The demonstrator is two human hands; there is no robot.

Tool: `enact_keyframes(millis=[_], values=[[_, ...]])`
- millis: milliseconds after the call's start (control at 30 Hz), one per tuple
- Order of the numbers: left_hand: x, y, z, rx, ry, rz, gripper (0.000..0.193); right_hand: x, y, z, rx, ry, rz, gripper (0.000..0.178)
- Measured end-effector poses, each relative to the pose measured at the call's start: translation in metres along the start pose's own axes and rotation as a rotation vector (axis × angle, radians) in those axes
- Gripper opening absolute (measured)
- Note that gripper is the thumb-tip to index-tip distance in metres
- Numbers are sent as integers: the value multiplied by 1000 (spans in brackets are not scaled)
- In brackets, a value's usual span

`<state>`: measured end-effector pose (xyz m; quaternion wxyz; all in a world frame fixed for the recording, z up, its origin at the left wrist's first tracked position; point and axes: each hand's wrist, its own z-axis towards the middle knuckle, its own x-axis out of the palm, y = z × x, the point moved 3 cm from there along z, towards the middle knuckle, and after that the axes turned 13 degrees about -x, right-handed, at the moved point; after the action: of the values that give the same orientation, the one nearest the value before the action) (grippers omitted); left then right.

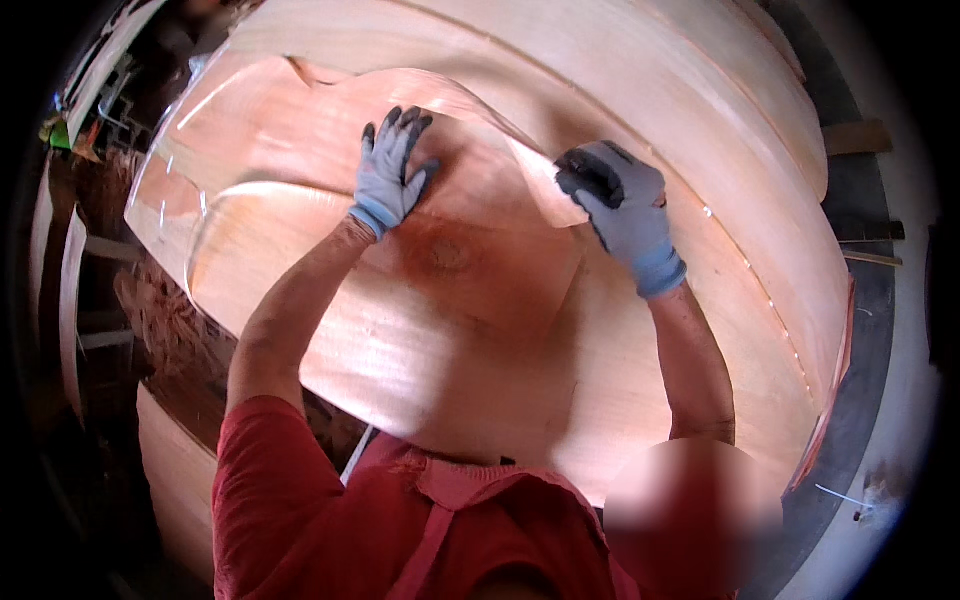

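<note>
Large sheets of pale pinkish wood veneer lie piled in front of me. My left hand, in a grey glove with dark fingertips and a blue cuff, rests palm down on a veneer sheet, its fingers spread. To the right, my right hand, gloved alike, pinches that sheet's edge, which curls up in a wavy fold between the hands. Below the fold, a reddish-brown patch with a knot marks the wood. Another veneer sheet stretches toward my body, partly in shadow.
Beyond the fold, more wide veneer sheets curve across the back and right. Torn scraps are heaped at the left, by upright pale strips. A wooden block juts out at the right edge, over a dark grey strip.
</note>
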<state>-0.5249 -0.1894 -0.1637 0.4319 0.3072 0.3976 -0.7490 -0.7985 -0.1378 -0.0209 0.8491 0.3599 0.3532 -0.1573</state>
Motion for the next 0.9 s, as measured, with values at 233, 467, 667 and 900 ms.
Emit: enact_keyframes(millis=[233,467,667,900], values=[[-86,-3,-63,-687,489,-1821,70,78,-36,-36,181,74,103,21],[-138,72,-86,-357,138,-228,71,110,-96,-8,324,118,-329,29],[-116,56,-56,-4,385,416,88,122,-98,-1,367,190,-140,29],[-58,42,4,81,535,525,81,120,-89,-1,231,324,-433,27]])
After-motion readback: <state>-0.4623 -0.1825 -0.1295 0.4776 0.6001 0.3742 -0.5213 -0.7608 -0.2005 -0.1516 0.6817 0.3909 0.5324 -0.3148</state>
